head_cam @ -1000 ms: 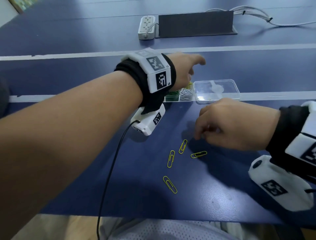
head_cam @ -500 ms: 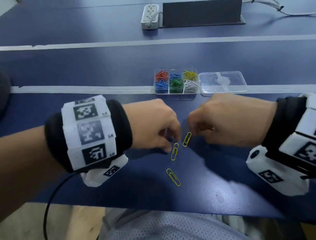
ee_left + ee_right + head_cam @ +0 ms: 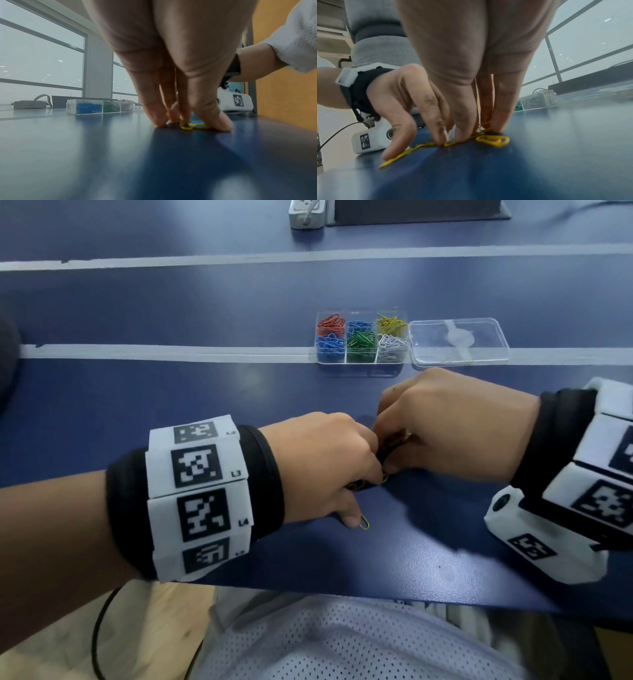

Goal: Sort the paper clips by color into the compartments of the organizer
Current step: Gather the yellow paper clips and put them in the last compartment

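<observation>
Both hands sit knuckles-up, bunched together on the worktop [image 3: 102, 412]. Left hand [image 3: 322, 467]: grip slightly apart, thumb and fingertips pressing yellow paper clips [image 3: 493, 140] flat. Right hand [image 3: 452, 426]: grip pinched on one, which only the wrist cams show. From the head cam, knuckles hide all but one loop. The organizer [image 3: 358, 364] and lid [image 3: 459, 344] sit just beyond.

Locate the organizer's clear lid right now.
Head view: the clear lid lies flat on the blue table, immediately right of the organizer, on the white tape line, beyond the right hand.
</observation>
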{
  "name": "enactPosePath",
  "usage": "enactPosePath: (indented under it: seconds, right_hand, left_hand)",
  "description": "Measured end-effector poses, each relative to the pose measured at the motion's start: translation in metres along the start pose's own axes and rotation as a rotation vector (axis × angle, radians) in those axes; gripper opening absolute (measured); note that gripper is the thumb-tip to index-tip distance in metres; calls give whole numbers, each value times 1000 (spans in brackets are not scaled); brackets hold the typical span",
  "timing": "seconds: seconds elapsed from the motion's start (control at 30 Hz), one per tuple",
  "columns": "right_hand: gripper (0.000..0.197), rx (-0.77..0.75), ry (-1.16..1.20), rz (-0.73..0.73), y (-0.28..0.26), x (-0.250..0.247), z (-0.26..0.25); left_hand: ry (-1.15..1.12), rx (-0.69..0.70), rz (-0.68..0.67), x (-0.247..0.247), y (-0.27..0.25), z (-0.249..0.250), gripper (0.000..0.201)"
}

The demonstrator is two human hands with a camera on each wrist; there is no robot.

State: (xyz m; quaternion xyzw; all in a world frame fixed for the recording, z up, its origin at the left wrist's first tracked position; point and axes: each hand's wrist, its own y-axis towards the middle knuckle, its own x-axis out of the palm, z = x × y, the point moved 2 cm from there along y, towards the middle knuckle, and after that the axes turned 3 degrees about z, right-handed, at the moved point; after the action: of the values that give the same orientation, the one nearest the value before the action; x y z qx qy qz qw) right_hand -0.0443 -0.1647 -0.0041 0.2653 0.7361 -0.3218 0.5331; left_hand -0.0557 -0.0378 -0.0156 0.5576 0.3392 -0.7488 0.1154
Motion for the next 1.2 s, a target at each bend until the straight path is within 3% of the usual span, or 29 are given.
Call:
enactPosePath:
  seconds: [0.17, 0.37, 0.53, 0.63, 0.87, 1.2]
  right_hand:
    - [27, -4, -70, 26, -1, -2, 1]
    - [30, 22, -55, 35, -1, -6, 8]
    - [26, 45, -23, 18, -14, -12, 14]
    - [21, 38, -33, -46, -24, -4, 11]
    - [16, 69, -116, -121, -21, -1, 6]
    - [27, 132, -41, -148, -25, -6, 2]
  left_hand:
    - [-46, 20, 66, -2, 5, -2, 26]
    - [-150, 42, 141, 0, -1, -2, 28]
    - [-106, 11, 199, -4, 2, -6, 31]
    - [-144, 22, 353, -25, 6, -16, 31]
    - [-126, -186, 548, -84, 45, -50, 26]
    - [-115, -258, 489, -97, 113, -68, 27]
